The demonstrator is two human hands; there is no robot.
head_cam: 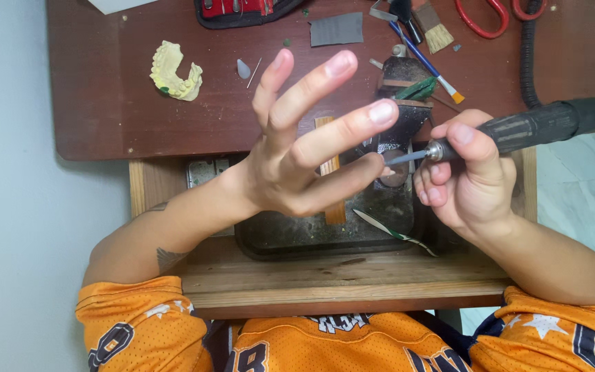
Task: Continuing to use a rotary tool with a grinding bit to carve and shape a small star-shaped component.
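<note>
My right hand (466,182) grips a black rotary handpiece (531,127) like a pen, its thin metal bit (404,158) pointing left. My left hand (304,151) is raised in front of it, three fingers spread wide and pointing up to the right. The lowest finger reaches the bit's tip, where the thumb is hidden. Whether something small is pinched there is not visible. Both hands hover above a narrow wooden bench peg (330,207) and a dark tray (277,244) set into the wooden bench (339,279).
On the brown desktop (91,103) lie a yellow dental cast (177,72), a grey sandpaper square (337,29), red-handled scissors (480,17), a bristle brush (436,29), a blue-handled brush (427,62) and a green wax piece (416,89). A black hose (528,55) runs down the right.
</note>
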